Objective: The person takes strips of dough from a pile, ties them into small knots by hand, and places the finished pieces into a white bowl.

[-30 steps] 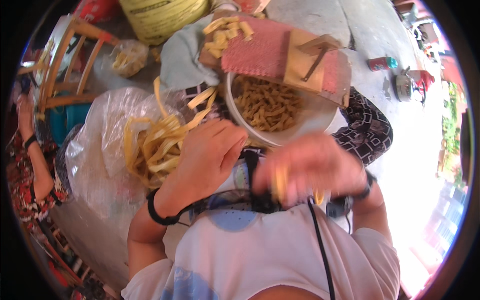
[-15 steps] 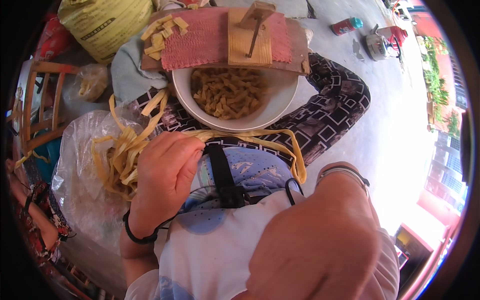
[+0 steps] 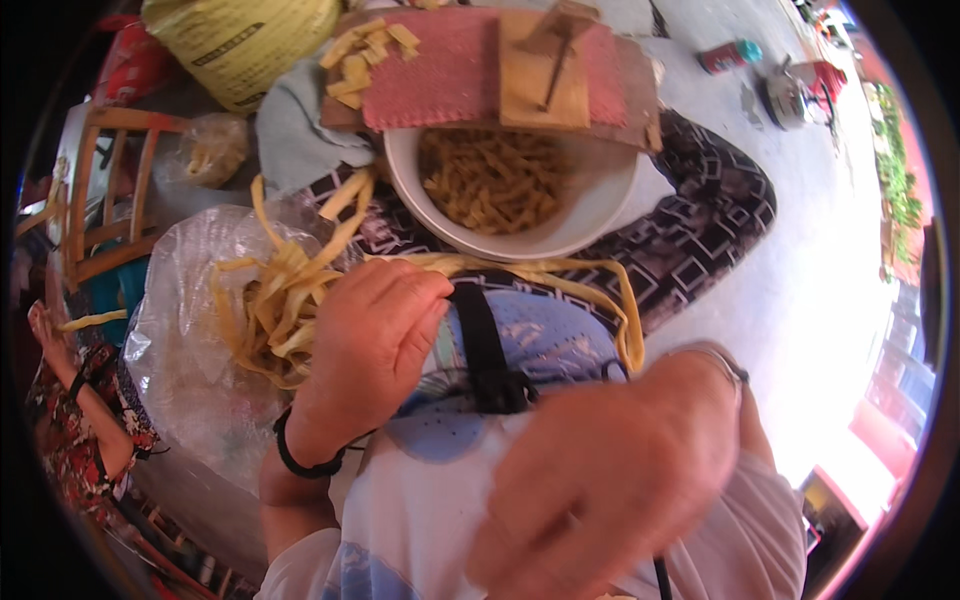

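Person wears a white short-sleeved shirt [image 3: 420, 520], a black band [image 3: 305, 462] on the left wrist, a black strap [image 3: 485, 345] across the chest.

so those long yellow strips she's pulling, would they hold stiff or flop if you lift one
Probably floppy: the long yellow strips curve in a loose loop from the left hand across the lap. They look thin and flat, so likely light. The tangled pile on the clear plastic bag suggests they snag on each other.
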The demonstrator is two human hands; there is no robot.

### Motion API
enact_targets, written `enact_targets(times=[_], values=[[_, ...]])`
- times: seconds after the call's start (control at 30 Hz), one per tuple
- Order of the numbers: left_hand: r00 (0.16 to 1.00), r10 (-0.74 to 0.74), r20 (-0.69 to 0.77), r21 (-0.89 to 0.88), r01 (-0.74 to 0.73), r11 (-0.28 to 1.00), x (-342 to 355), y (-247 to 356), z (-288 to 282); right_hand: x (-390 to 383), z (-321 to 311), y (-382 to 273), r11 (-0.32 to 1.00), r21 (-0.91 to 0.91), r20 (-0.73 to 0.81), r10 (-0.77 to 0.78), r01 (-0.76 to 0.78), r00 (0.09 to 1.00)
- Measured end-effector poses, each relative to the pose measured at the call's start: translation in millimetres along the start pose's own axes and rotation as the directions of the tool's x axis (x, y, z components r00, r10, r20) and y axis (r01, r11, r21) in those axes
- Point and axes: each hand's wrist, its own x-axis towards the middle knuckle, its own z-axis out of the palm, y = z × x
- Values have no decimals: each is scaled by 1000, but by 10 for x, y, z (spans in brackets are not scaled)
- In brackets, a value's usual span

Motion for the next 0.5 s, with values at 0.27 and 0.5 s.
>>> enact_targets(times=[0.27,0.5], values=[[997,-32,77,-114,41,993,-68,55,-10,23,-19,-323,919,298,-47,283,-257,958],[792,405,-457,-293,-563,772,53,712,-63,-11,-16,-226,978,-179,42,119,-110,992]])
